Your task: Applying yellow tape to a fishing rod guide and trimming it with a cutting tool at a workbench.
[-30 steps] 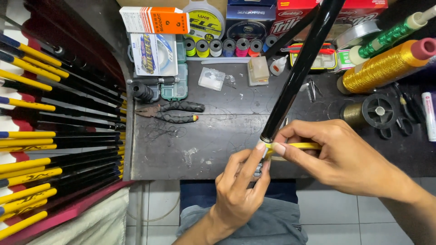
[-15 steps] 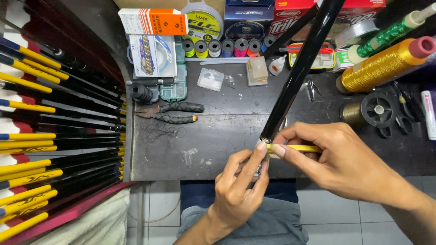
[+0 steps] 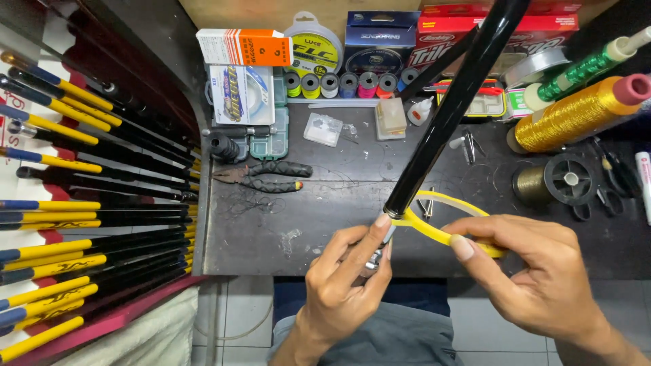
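Our left hand (image 3: 346, 285) pinches the lower end of the black rod (image 3: 451, 108) above the dark workbench (image 3: 271, 230). Our right hand (image 3: 536, 271) pinches the yellow band (image 3: 434, 227), which now opens into a loop at the rod end instead of lying flat, indicating slack in the wrap.

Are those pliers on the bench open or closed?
Closed. The pliers lie flat on the dark bench, handles nearly together and nose tips meeting, apart from both hands.

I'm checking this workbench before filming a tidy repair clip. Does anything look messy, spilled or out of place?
Mostly small clutter. Loose dark thread lies tangled on the black bench below the pliers, with pale scuffs or flecks nearby. The left hand holds the black rod end; the right hand pulls a yellow strip. Nothing appears broken.
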